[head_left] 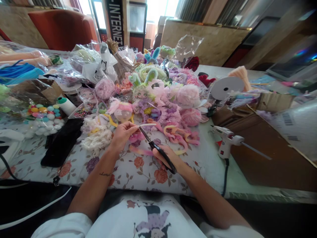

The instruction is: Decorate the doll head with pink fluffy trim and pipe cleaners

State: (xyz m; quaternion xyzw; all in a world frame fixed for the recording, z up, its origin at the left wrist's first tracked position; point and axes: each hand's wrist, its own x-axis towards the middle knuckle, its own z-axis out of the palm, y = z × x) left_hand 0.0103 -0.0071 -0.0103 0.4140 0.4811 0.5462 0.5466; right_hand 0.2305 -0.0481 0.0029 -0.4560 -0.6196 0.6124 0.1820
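Observation:
My left hand [125, 133] pinches one end of a thin white strip [150, 124], which sticks out to the right past the fingertips. My right hand [167, 157] is wrapped around black-handled scissors [158, 148]. Their blades meet the strip close to my left fingers; I cannot tell whether they are parted. Just beyond my hands lies a small pink and clear item with yellow loops [122, 112]. To the right, a pink and yellow fuzzy cord [182, 143] curls over the flowered tablecloth [141, 170]. Cream fluffy yarn [96, 140] lies left of my left hand.
A glue gun [226, 140] with its cable stands at the right, beside a brown cardboard box [267, 152]. A black phone [61, 143] lies at the left near coloured beads [44, 112]. Yarn balls, dolls and plastic bags are heaped across the back.

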